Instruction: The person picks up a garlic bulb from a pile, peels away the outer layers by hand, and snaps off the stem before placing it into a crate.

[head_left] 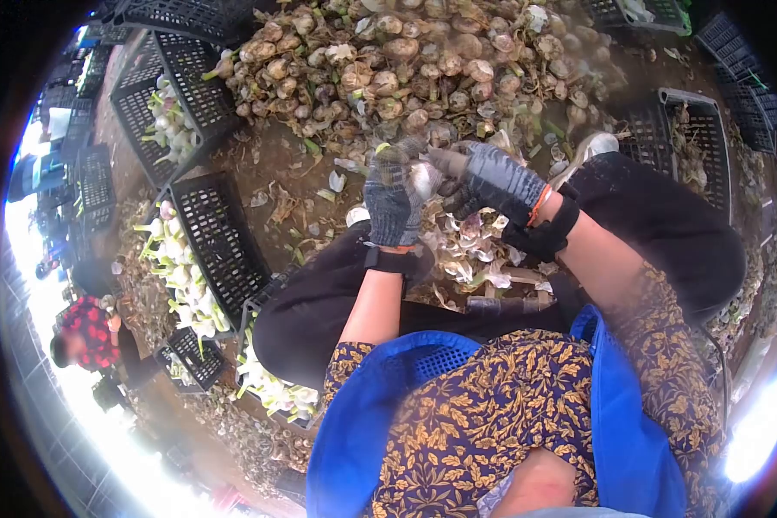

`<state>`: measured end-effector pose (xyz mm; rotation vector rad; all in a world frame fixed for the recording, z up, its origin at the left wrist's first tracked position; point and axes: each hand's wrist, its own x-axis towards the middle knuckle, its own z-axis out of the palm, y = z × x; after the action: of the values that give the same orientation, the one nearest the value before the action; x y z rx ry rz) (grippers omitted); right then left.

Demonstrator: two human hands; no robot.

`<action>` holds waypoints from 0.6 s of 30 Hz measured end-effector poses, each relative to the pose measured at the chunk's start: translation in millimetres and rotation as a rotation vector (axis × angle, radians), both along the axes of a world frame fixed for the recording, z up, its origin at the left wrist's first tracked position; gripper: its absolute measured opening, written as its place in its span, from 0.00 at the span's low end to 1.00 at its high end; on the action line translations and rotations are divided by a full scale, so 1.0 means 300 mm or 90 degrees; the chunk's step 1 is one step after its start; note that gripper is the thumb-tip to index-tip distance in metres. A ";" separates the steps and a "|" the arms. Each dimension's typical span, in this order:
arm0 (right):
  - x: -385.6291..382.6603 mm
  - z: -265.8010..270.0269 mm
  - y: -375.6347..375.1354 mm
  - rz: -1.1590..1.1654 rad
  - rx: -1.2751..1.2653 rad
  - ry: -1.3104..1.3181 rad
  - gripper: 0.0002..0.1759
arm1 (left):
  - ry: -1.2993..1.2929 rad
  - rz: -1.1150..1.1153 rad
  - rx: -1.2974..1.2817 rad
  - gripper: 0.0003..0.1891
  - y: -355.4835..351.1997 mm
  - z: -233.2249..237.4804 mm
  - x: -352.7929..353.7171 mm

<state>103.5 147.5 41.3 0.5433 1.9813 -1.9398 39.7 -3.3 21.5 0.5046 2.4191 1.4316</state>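
Note:
A whitish garlic bulb [422,179] is between my two gloved hands, in front of the big heap. My left hand [393,194], in a grey knit glove, is closed around the bulb from the left. From the right, my right hand [499,183], gloved the same way, has its fingers bent and pressed against the bulb. The fingertips of both hands are partly blurred. Just beyond them lies a heap of unpeeled garlic bulbs [397,60], with dry, dirt-coloured skins. Loose garlic skins [470,246] lie below my hands, between my legs.
To my left stand black crates [224,242] beside cleaned white garlic [181,276] with green stems. Another crate [708,129] stands at the right, with dry scraps inside. A person in a red checked top [89,332] is at the far left. My knees flank the work area.

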 end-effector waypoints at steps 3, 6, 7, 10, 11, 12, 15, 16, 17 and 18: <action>-0.008 0.040 -0.039 -0.016 0.083 -0.053 0.18 | 0.420 -0.084 -0.098 0.18 -0.003 -0.037 0.003; 0.002 0.045 -0.033 -0.015 0.181 0.014 0.19 | 0.147 0.002 0.066 0.11 0.011 0.001 0.010; 0.005 0.048 -0.031 -0.022 0.218 0.025 0.19 | 0.187 -0.006 0.014 0.11 -0.002 -0.029 0.003; 0.015 0.035 -0.030 -0.104 0.151 0.019 0.16 | 0.120 0.011 0.016 0.11 -0.012 -0.114 -0.024; 0.017 0.038 -0.035 -0.154 0.107 0.004 0.14 | 0.012 0.037 0.068 0.11 -0.016 -0.131 -0.027; 0.018 -0.016 -0.041 -0.203 -0.001 0.002 0.12 | 0.010 0.037 0.067 0.11 -0.025 -0.146 -0.021; 0.023 -0.032 -0.055 -0.277 0.029 0.104 0.13 | 0.071 0.042 -0.036 0.13 0.000 -0.076 -0.009; 0.023 0.028 -0.062 -0.265 0.143 0.209 0.12 | -0.019 0.067 0.010 0.14 0.016 -0.039 -0.002; 0.020 0.033 -0.061 -0.264 0.142 0.208 0.12 | -0.109 0.093 0.054 0.15 0.025 -0.016 0.002; 0.016 0.035 -0.059 -0.309 0.063 0.206 0.11 | -0.336 0.118 0.027 0.19 0.019 -0.008 -0.022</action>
<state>108.5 129.7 51.9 0.8481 2.3194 -2.3433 33.2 2.4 18.9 -0.0931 2.0486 1.4635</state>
